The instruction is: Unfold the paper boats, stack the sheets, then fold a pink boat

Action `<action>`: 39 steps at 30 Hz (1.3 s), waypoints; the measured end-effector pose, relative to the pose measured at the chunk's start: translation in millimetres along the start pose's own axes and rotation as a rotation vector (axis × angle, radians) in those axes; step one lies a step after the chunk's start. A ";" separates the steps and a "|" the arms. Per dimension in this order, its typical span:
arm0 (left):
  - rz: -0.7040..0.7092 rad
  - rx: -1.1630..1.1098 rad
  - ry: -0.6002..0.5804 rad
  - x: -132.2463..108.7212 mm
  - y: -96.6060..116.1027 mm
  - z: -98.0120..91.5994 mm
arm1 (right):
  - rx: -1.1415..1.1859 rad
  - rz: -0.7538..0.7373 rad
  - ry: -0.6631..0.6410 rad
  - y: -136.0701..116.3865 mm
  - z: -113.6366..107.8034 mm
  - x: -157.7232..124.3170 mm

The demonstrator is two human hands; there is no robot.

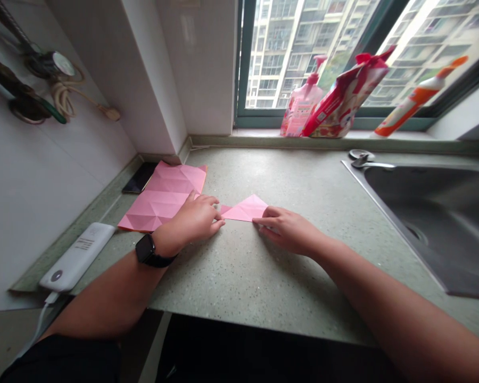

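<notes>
A small folded piece of pink paper (247, 209), with a triangular peak on its far side, lies on the counter between my hands. My left hand (195, 218), with a black watch on its wrist, has its fingers curled at the paper's left end; the fingertips partly hide that end. At the right end, my right hand (288, 227) grips the paper between thumb and fingers, covering its corner. Larger creased pink sheets (163, 194) lie beside and partly under my left hand, with a yellow-orange edge showing beneath.
A dark phone (138, 178) lies partly under the sheets. A white power bank (77, 255) with a cable sits at the left on the speckled counter (239, 282). At right is a steel sink (435, 213). A pink pump bottle (302, 106) and red bag (345, 98) stand on the windowsill.
</notes>
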State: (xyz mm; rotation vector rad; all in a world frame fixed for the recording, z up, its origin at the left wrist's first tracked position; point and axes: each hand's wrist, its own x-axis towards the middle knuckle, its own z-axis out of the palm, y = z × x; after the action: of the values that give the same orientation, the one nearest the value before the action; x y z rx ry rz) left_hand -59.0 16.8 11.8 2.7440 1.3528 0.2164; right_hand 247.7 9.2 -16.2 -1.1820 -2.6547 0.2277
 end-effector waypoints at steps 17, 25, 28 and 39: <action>0.228 -0.222 0.098 18.0 3.4 18.9 | 0.023 -0.022 0.047 5.7 4.1 0.1; 0.113 -0.151 0.108 21.5 7.1 22.5 | -0.005 -0.089 0.188 7.6 2.0 1.1; 0.089 -0.109 0.109 21.7 9.6 22.2 | -0.009 -0.120 0.198 7.2 3.9 1.4; 0.071 0.040 0.097 14.3 23.0 22.1 | -0.021 -0.097 0.083 4.0 4.5 1.6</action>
State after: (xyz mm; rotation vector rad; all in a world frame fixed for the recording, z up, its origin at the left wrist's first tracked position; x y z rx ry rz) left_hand -28.8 14.0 -5.6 2.8519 1.2962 0.3355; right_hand 248.2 12.8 -21.2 -1.0420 -2.6389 0.1316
